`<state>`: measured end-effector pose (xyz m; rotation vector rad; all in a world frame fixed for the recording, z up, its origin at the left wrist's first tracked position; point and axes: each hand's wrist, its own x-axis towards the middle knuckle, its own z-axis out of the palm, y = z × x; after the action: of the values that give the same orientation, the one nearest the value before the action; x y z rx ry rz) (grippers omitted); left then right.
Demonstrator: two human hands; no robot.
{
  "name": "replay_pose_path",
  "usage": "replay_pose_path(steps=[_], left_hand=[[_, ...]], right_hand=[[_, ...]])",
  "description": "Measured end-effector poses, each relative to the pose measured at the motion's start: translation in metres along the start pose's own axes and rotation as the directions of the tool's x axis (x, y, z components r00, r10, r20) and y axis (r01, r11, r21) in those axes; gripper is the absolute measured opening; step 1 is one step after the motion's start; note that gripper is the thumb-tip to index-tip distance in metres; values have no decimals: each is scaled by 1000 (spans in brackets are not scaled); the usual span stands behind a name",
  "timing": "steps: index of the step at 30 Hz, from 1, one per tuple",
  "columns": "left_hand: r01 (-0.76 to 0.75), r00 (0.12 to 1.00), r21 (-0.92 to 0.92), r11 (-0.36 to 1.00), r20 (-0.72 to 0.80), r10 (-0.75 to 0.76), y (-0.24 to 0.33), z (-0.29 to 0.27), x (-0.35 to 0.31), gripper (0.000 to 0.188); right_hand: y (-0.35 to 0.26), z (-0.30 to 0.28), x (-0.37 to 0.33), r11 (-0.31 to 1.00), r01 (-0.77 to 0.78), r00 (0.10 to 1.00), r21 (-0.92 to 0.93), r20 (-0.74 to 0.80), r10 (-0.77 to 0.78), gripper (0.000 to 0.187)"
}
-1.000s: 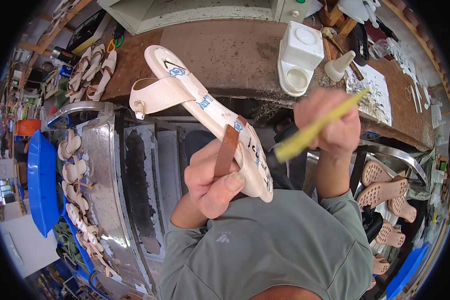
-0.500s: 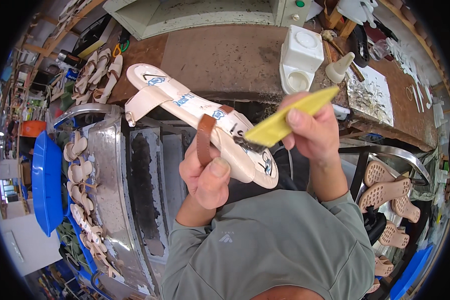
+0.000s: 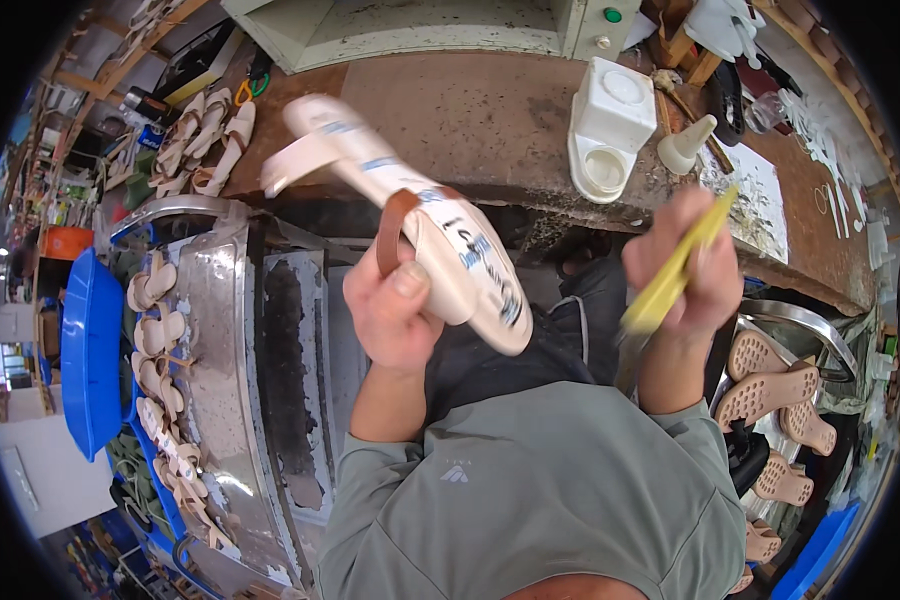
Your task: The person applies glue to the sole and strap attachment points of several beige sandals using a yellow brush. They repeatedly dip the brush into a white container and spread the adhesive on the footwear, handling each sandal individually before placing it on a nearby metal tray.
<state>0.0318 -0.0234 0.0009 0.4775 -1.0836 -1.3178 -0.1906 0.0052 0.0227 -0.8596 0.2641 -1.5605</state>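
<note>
My left hand [image 3: 388, 310] is closed round the side of a pale pink sandal [image 3: 467, 262], near a brown strap [image 3: 394, 222]. The sandal is tilted over my lap, and a broad pale strap sticks out to its left. Blue print and black marks show on the face turned up toward me. My right hand [image 3: 695, 270], blurred by motion, grips a brush by its flat yellow handle [image 3: 678, 268]. It is held to the right, apart from the sandal. I cannot make out the brush's bristles now.
On the brown workbench [image 3: 450, 110] stand a white plastic dispenser [image 3: 618, 105], a cream nozzle-topped cap [image 3: 685, 148] and a stained white sheet [image 3: 755, 200]. Sandals [image 3: 160, 330] line a metal rack at left; perforated soles [image 3: 770, 390] lie at right. A blue tub [image 3: 92, 355] stands far left.
My right hand has lifted the brush off the sandal and swung it right, turning the handle more upright. The sandal has shifted slightly left and turned in my left hand.
</note>
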Motion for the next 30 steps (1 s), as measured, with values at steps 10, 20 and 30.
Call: replay_pose_path(steps=[10, 20, 30], left_hand=[[489, 869, -796, 358, 481, -119, -6, -41, -2, 36], [-154, 959, 451, 879, -145, 243, -11, -38, -12, 42], [-560, 815, 730, 392, 398, 421, 0, -31, -23, 31]], right_hand=[[32, -49, 42, 865, -480, 877, -144, -113, 468, 32], [36, -46, 35, 880, -473, 830, -43, -357, 429, 18], [33, -74, 2, 683, -577, 789, -448, -522, 324, 32]])
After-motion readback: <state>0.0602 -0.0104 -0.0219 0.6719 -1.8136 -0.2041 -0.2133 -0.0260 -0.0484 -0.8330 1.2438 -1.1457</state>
